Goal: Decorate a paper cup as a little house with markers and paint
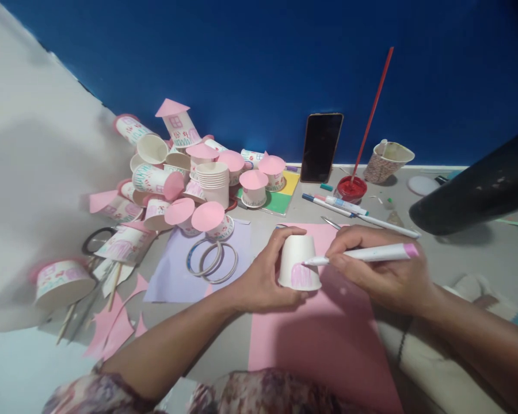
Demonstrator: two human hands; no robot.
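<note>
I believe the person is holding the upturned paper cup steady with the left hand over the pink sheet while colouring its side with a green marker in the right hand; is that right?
Not quite: the head view shows the marker is pink, leaving pink strokes on the paper cup. The left hand does steady it over the pink sheet, and the right hand holds the marker.

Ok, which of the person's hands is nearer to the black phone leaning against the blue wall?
Right. The right hand, holding a white pink-tipped marker, sits almost directly below the black phone. The left hand, gripping the upturned white paper cup, lies further left of it.
</note>
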